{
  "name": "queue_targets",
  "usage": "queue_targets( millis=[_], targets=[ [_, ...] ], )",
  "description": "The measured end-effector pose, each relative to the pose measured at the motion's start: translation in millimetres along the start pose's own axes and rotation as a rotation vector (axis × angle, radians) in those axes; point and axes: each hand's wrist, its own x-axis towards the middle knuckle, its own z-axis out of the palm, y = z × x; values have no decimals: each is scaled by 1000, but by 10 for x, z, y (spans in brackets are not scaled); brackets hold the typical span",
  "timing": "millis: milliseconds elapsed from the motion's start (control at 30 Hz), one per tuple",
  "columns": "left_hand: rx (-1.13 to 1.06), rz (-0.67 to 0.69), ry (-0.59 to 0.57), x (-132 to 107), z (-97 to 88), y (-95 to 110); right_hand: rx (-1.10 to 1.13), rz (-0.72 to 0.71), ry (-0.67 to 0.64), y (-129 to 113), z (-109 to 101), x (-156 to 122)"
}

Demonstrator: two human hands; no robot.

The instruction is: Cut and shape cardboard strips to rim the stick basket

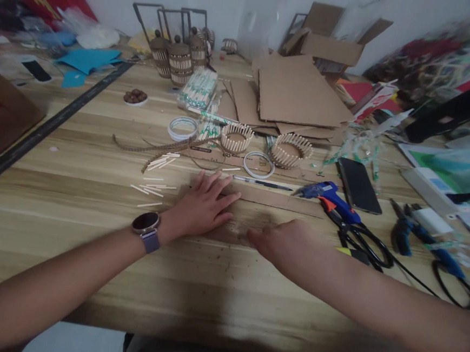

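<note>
My left hand (202, 205) lies flat with its fingers spread, over the left part of a brown cardboard strip (276, 200) on the wooden table. My right hand (284, 240) is closed, its fingers curled down near a second brown piece (230, 233) close to the table surface; anything inside it is hidden. Beyond the fingers lies a pen (262, 183). A white tape ring (259, 165) and two round frames of short sticks, a smaller one (237, 138) and a larger one (290, 151), stand behind. Loose short sticks (153, 187) lie left of my left hand.
To the right are a blue glue gun (331, 197), black-handled scissors (365, 246), a phone (358, 184) and pliers (425, 237). Cardboard sheets (302, 92) and an open box (330, 45) fill the back. Small lidded stick buckets (181, 60) stand back left.
</note>
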Motion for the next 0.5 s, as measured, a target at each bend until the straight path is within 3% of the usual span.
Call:
queue_targets(
  millis=[233, 500],
  targets=[
    [-3, 5, 26, -7, 8, 7, 18, 48, -29, 38, 2, -65],
    [-7, 6, 49, -13, 39, -1, 16, 60, 92, 140, 171, -201]
  ],
)
